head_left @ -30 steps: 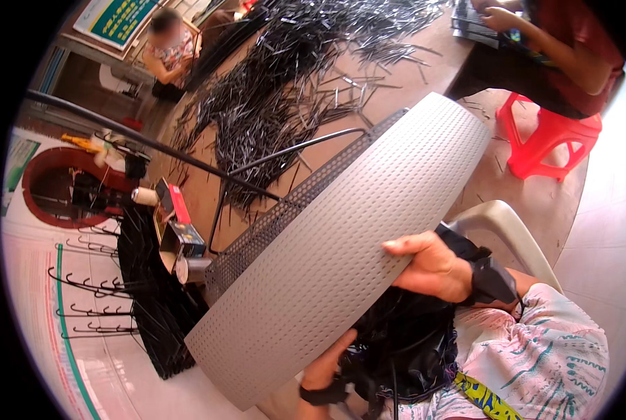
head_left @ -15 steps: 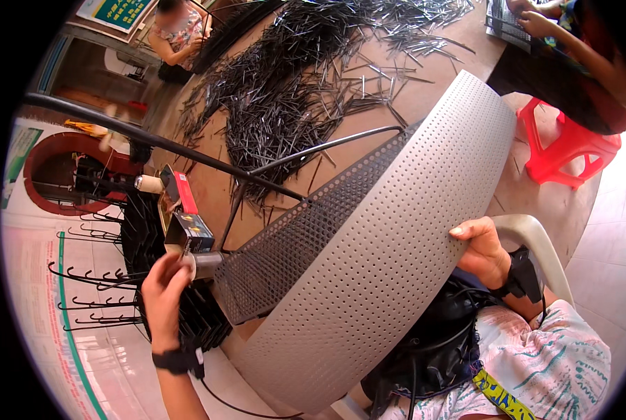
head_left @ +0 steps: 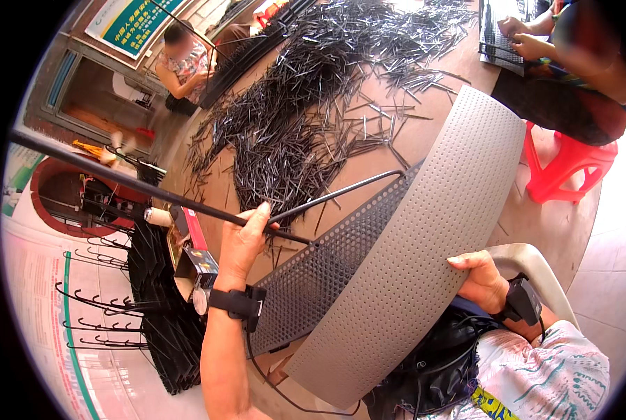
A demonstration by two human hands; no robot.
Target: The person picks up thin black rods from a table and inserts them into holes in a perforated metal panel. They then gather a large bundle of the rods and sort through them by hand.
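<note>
A large curved grey perforated metal panel [head_left: 425,231] rests tilted across my lap and the edge of the wooden table [head_left: 551,231]. My right hand [head_left: 482,281] grips its lower right edge, thumb on top. My left hand [head_left: 246,241], with a black wrist strap, closes around a long black rod [head_left: 117,178] that runs from the far left down to the panel's darker inner side [head_left: 313,287]. A thinner bent black wire [head_left: 341,192] runs from the panel's upper edge toward my left fingers.
A wide pile of short black metal pins [head_left: 306,119] covers the table. Black hooked racks [head_left: 103,308] and a small box [head_left: 194,259] stand to the left. A red plastic stool [head_left: 565,168] and a seated person [head_left: 572,63] are at right; another person [head_left: 183,63] sits far left.
My left hand came up from beside the box and took hold of the black rod. The panel swung up and to the right, and my right hand shifted right with it.
</note>
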